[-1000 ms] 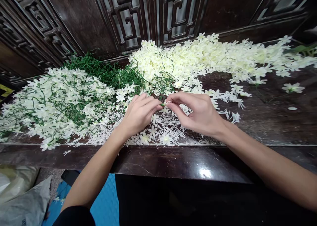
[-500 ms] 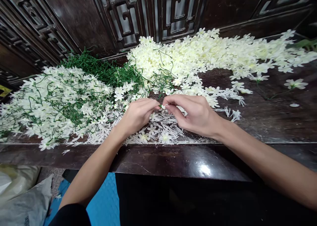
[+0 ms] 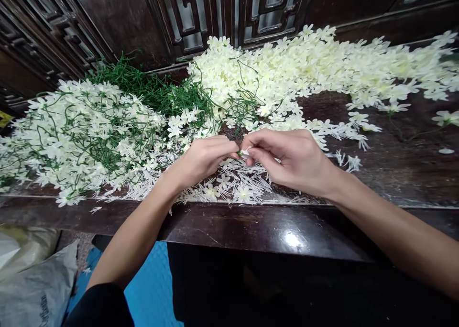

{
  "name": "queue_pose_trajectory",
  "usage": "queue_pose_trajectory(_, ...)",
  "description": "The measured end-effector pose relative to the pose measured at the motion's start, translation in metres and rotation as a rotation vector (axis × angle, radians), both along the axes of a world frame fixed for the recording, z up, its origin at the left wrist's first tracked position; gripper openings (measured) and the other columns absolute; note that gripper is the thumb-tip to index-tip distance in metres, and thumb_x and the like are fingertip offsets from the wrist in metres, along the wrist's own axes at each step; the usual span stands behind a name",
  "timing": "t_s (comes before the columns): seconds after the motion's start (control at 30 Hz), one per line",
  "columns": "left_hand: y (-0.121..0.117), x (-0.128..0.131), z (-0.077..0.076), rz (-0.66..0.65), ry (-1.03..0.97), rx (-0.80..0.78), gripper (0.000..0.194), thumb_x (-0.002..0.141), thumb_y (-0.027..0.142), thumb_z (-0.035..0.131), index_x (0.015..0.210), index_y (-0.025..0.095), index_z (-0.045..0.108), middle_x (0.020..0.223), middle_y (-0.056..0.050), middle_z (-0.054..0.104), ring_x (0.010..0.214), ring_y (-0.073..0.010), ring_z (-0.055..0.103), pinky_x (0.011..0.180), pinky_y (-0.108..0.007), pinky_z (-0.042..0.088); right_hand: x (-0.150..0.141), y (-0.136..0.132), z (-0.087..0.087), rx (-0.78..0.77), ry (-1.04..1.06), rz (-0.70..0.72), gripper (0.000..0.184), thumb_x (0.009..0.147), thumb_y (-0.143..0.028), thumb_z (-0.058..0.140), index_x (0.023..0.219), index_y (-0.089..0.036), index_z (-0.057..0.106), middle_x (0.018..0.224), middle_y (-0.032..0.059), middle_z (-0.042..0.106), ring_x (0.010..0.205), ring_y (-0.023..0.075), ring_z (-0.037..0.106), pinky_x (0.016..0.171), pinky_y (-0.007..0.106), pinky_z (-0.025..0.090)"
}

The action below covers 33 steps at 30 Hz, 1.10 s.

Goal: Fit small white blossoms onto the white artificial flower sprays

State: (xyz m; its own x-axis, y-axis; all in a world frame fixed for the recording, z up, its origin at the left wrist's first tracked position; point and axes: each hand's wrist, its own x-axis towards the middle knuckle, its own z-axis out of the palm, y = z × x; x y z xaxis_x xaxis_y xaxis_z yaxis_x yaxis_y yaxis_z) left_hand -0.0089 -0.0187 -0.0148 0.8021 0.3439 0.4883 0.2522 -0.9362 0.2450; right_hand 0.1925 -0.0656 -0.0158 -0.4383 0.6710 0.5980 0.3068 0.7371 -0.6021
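My left hand (image 3: 206,159) is closed in a pinch on a green plastic stem (image 3: 240,153), of which only the tip shows. Against it, the fingertips of my right hand (image 3: 292,159) pinch a small white flower part (image 3: 245,152); its exact shape is mostly covered. Both hands meet above a scatter of thin white stamen pieces (image 3: 251,183), among which lie a few loose blossoms (image 3: 243,193). Left of my hands is a heap of white artificial flowers (image 3: 89,126) on green stems. Behind them lie bare green stems (image 3: 154,95).
A long mound of cream blossoms (image 3: 287,69) runs along the back right, against a carved dark wood panel (image 3: 193,16). The dark wooden bench (image 3: 401,174) ends in a front edge near me. Bags (image 3: 43,284) and a blue mat (image 3: 148,284) are below left.
My view has shifted slightly, and both hands appear a little further right. They stay together at the same small piece, whose white part now shows more plainly between the fingertips.
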Motion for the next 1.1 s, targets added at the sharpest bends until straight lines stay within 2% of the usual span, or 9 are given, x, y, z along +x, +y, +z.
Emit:
queue_pose_trajectory(0.17,-0.002,0.0,0.0,0.019,0.028,-0.016,0.029,0.095,0.009,0.037,0.076,0.019,0.056,0.069,-0.001,0.063,0.065,-0.0102,0.059,0.057,-0.022,0.047,-0.001,-0.001,0.001,-0.019,-0.017,-0.036,0.013,0.089,-0.007,0.051,0.087,-0.018,0.058,0.065,0.0012,0.065,0.052,0.0105,0.06,0.043,0.023,0.046)
queue_pose_trajectory(0.4,-0.003,0.002,-0.002,0.032,0.03,0.006,0.028,0.092,0.005,0.038,0.077,0.019,0.057,0.072,-0.001,0.066,0.069,-0.0105,0.063,0.058,-0.021,0.047,-0.001,-0.003,-0.002,-0.001,-0.029,-0.071,0.013,0.09,-0.009,0.051,0.086,-0.019,0.057,0.064,0.0002,0.063,0.052,0.011,0.06,0.044,0.024,0.047)
queue_pose_trajectory(0.7,-0.005,0.005,-0.005,0.067,0.04,0.055,0.027,0.093,0.006,0.039,0.075,0.017,0.057,0.067,-0.001,0.064,0.062,-0.0107,0.059,0.055,-0.022,0.045,-0.002,-0.002,-0.007,0.107,-0.067,-0.136,0.016,0.089,-0.008,0.049,0.09,-0.019,0.061,0.065,0.0005,0.063,0.053,0.014,0.061,0.043,0.028,0.047)
queue_pose_trajectory(0.77,-0.004,0.007,-0.007,0.084,0.025,0.053,0.024,0.095,0.009,0.042,0.079,0.015,0.059,0.071,-0.002,0.067,0.064,-0.0111,0.06,0.058,-0.023,0.046,-0.001,0.001,-0.007,0.043,-0.037,-0.149,0.013,0.089,-0.01,0.052,0.089,-0.019,0.062,0.067,0.0005,0.063,0.053,0.0141,0.061,0.043,0.029,0.049)
queue_pose_trajectory(0.83,-0.001,0.007,-0.009,0.119,-0.003,0.072,0.019,0.096,0.013,0.044,0.088,0.015,0.062,0.077,-0.003,0.07,0.069,-0.0119,0.062,0.064,-0.025,0.048,0.0,0.003,-0.007,-0.089,0.041,-0.155,0.009,0.088,-0.013,0.055,0.089,-0.02,0.061,0.07,0.0005,0.064,0.057,0.0143,0.062,0.045,0.029,0.053)
queue_pose_trajectory(0.9,0.003,0.005,-0.01,0.18,-0.037,0.11,0.016,0.097,0.018,0.048,0.103,0.016,0.063,0.083,-0.003,0.071,0.075,-0.0137,0.062,0.069,-0.028,0.049,0.001,0.005,-0.005,-0.193,0.139,-0.16,0.008,0.088,-0.014,0.057,0.09,-0.021,0.061,0.074,0.0004,0.065,0.061,0.0144,0.064,0.052,0.031,0.058)
queue_pose_trajectory(0.97,0.006,0.001,-0.006,0.251,-0.094,0.131,0.019,0.094,0.022,0.055,0.11,0.017,0.063,0.088,-0.004,0.072,0.081,-0.0155,0.061,0.068,-0.028,0.048,0.002,0.006,-0.002,-0.23,0.229,-0.179,0.007,0.087,-0.016,0.059,0.089,-0.022,0.062,0.075,0.0003,0.065,0.065,0.0144,0.065,0.06,0.032,0.06)
queue_pose_trajectory(1.1,0.008,-0.004,0.005,0.337,-0.324,0.086,0.007,0.089,0.022,0.063,0.09,0.022,0.07,0.081,0.001,0.072,0.081,-0.0158,0.059,0.074,-0.031,0.047,0.004,0.009,0.004,-0.243,0.344,-0.229,0.003,0.088,-0.025,0.064,0.09,-0.023,0.062,0.083,0.0015,0.065,0.07,0.0146,0.065,0.067,0.032,0.059)
